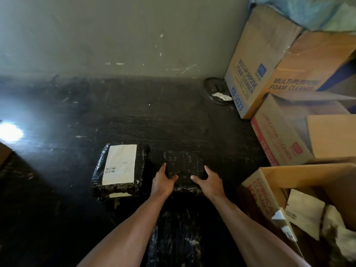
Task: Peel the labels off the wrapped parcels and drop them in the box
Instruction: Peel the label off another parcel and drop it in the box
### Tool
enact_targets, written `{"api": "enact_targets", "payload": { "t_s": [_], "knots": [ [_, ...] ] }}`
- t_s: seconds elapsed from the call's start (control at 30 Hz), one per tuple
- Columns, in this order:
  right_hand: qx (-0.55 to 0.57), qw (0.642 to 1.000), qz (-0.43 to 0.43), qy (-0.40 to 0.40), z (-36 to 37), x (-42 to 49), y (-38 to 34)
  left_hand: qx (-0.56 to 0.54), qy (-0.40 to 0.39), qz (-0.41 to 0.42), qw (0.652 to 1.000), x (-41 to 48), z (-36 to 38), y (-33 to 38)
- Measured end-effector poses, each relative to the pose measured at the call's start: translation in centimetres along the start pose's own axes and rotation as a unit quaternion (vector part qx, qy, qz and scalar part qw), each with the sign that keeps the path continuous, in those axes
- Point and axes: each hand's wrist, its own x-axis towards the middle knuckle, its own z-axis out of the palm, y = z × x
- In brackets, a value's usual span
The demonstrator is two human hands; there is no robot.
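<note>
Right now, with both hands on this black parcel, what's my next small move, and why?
Probably flip the held parcel over. Your left hand and right hand grip its sides, yet its top face shows no label, unlike the white label on the neighbouring parcel to its left.

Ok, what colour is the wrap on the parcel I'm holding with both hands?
Glossy black; the head view shows the parcel best.

The tall carton (pixel 248 79) reads "MULTI-PURPOSE FOAM CLEANER" and "KB-3033"; the parcel label (pixel 119 164) is unreadable.
</note>
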Motion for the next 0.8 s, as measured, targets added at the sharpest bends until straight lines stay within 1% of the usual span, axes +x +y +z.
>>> {"api": "enact_targets", "payload": {
  "t_s": [0.17, 0.3, 0.37, 0.53, 0.63, 0.8],
  "knots": [
    [0.030, 0.999, -0.030, 0.025, -0.9, -4.7, 0.0, -0.022, 0.012, 0.046, 0.999, -4.0, -1.8, 0.1],
    [0.047, 0.997, -0.047, 0.036, -0.9, -9.5, 0.9, -0.042, 0.018, 0.077, 0.996, -7.6, -2.8, -1.5],
    [0.054, 0.997, -0.051, 0.033, -0.3, -11.8, 1.6, -0.050, 0.022, 0.076, 0.996, -9.4, -3.0, -3.0],
    [0.048, 0.998, -0.029, 0.021, 1.3, -16.2, 3.7, -0.049, 0.012, 0.041, 0.998, -13.1, -3.0, -7.2],
    [0.030, 0.999, -0.033, 0.028, 2.0, -18.5, 5.1, -0.051, 0.011, 0.042, 0.998, -15.1, -3.0, -9.1],
    [0.060, 0.997, -0.027, 0.028, 3.1, -21.9, 7.3, -0.042, 0.012, 0.054, 0.998, -18.1, -2.9, -11.3]
  ]
}}
